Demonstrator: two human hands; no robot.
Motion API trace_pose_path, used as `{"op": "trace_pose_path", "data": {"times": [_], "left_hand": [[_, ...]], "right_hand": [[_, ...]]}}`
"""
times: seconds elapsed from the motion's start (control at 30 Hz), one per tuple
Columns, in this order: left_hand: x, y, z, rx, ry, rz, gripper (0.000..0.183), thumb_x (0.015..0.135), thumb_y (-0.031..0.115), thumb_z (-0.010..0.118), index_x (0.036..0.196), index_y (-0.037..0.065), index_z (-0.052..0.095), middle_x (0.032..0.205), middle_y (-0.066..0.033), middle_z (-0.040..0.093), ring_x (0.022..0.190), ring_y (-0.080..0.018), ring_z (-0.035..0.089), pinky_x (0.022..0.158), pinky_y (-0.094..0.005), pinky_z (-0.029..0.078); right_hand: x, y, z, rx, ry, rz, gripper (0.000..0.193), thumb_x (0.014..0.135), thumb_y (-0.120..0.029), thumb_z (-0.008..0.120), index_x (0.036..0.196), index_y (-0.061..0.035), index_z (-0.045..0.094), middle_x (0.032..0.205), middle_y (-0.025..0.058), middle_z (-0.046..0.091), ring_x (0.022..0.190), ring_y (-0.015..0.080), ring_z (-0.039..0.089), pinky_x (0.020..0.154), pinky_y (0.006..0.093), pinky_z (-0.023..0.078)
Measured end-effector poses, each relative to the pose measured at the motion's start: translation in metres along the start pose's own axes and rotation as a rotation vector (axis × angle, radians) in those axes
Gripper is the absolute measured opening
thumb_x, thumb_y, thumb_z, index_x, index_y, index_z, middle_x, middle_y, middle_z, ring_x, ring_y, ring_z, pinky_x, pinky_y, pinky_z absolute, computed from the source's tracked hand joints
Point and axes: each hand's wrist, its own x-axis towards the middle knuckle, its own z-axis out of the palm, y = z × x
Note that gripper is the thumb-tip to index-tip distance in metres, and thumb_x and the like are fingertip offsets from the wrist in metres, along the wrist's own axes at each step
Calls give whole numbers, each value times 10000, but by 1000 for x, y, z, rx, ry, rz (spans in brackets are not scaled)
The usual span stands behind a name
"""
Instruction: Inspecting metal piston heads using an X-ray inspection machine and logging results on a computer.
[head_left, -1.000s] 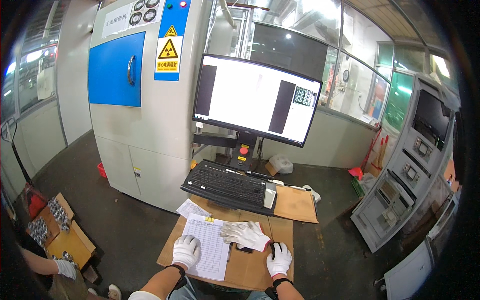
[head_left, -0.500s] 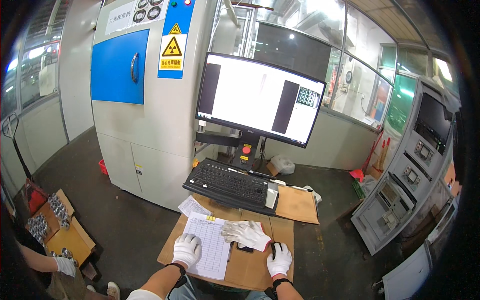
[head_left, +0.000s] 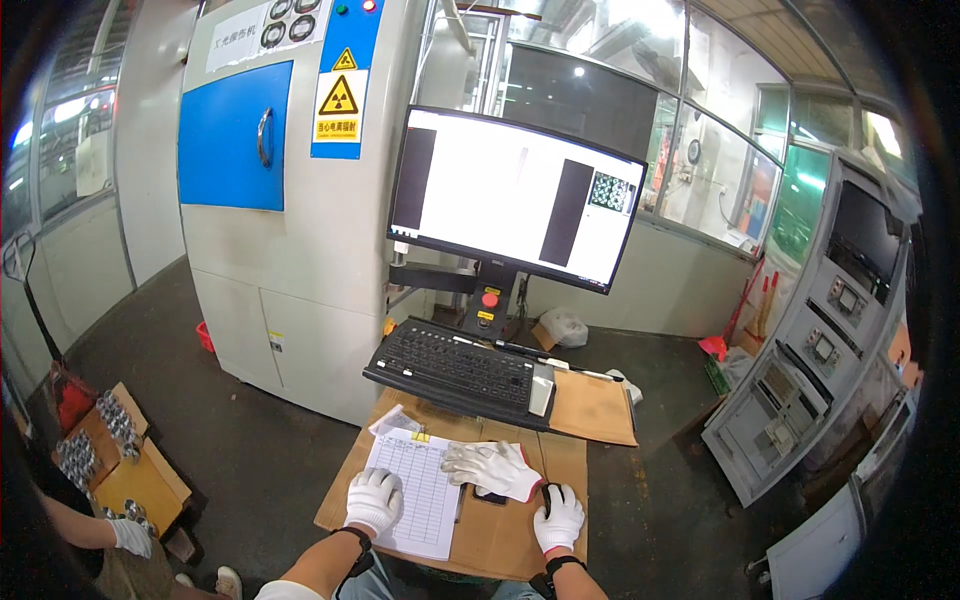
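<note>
A: Left hand?
B: Gloved in white, laid flat and spread on the printed form. Nothing was gripped; the sheet was only pressed down.

A: Right hand?
B: Also gloved, cupped over a dark mouse. Fingers were curled loosely on top; how tightly it was held could not be told.

A: Where were those two things?
B: Both were seen on the cardboard-covered bench, at the near edge. The form was on the left part, the mouse on the right, with a spare pair of white gloves lying between them, just beside the mouse.

A: Handling notes for the form?
B: It was judged light, thin and floppy, easily creased or slid on cardboard. It would best be pinched at a free corner or edge, not the middle.

A: And the mouse?
B: It was judged small, rigid and light, smooth enough to slip under cotton gloves. It would best be held by its two sides.

A: Surroundings?
B: A black keyboard was noted beyond the form, a lit monitor above it, and a grey cabinet with a blue door behind. At lower left, another person's gloved hand was seen near boxes of metal parts.
</note>
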Motion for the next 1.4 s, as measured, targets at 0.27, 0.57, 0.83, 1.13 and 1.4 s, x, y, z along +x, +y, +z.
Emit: {"op": "trace_pose_path", "data": {"times": [0.27,0.57,0.83,1.13,1.4], "left_hand": [[-1,-2,3,10,5,-3,242,834,257,665,1026,111,676,1094,-86,671,1087,-325,600,948,-497,462],[-2,2,-2,-2,15,-7,227,828,247,670,1017,122,680,1094,-82,670,1088,-326,601,955,-490,463],[2,4,-8,-46,26,-29,176,836,211,655,984,119,676,1112,-94,675,1088,-341,613,947,-503,475],[2,4,-9,-71,35,-51,185,823,224,666,982,130,677,1098,-81,667,1113,-327,598,992,-500,463],[1,3,-8,-88,1,-73,215,827,223,663,1020,128,658,1109,-82,646,1121,-324,584,1021,-505,447]], "right_hand": [[2,-2,-2,15,-12,10,543,781,-226,717,1313,-165,628,1381,138,582,1157,398,587,973,541,482],[0,0,-1,20,-21,-12,524,769,-257,724,1278,-163,651,1349,138,602,1134,398,599,965,543,489],[1,-5,-6,3,0,-33,553,724,-255,734,1265,-169,659,1307,121,628,1074,400,627,931,542,507],[0,1,1,5,1,-55,581,682,-249,740,1250,-155,663,1290,116,638,1040,405,639,906,542,518],[-2,6,4,-13,2,-106,586,697,-252,746,1267,-146,661,1297,138,633,1081,418,624,925,551,510]]}}
